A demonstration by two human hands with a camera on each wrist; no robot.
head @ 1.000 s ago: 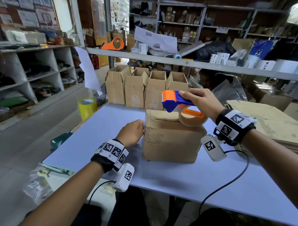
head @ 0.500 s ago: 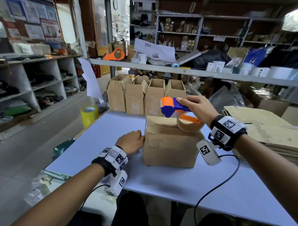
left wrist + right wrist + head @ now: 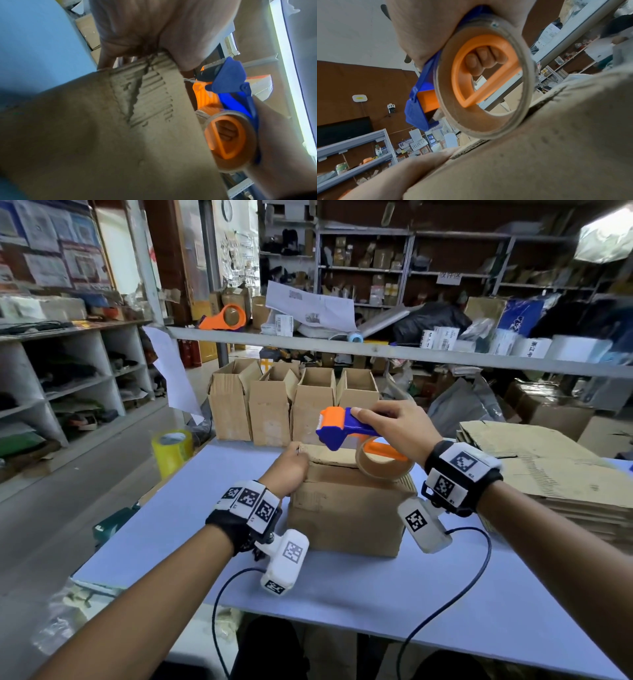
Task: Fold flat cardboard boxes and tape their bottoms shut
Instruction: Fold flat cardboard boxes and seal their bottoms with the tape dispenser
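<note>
Since a second ago: left hand climbed from the box's left side up to its top far-left corner; right hand and tape dispenser carried a little toward the far edge of the box top.

Cardboard box sits on the table near the middle, bottom flaps turned up, well back from the near edge. Four finished boxes stand in a row along the table's far edge, a stack of flat cardboard at the right edge, a yellow tape roll off the far-left corner.

Left hand curled over the top corner of the box, thumb and fingers clamping the flap edge; left wrist view shows torn corrugation right under the grip. Right hand wrapped around the dispenser, fingers hooked through the orange handle inside the tape roll, thumb laid along the blue body. Wrist cocked, orange cutter end pointing left toward the left hand, roll just above the box top; contact with the cardboard cannot be told.

Probably about to start the tape run. Best done by keeping the flaps pressed flush, planting the tape end over the far side of the seam, then pulling straight along the seam toward the body with steady downward pressure. Worth shifting the left fingers clear of the blade's path first.
</note>
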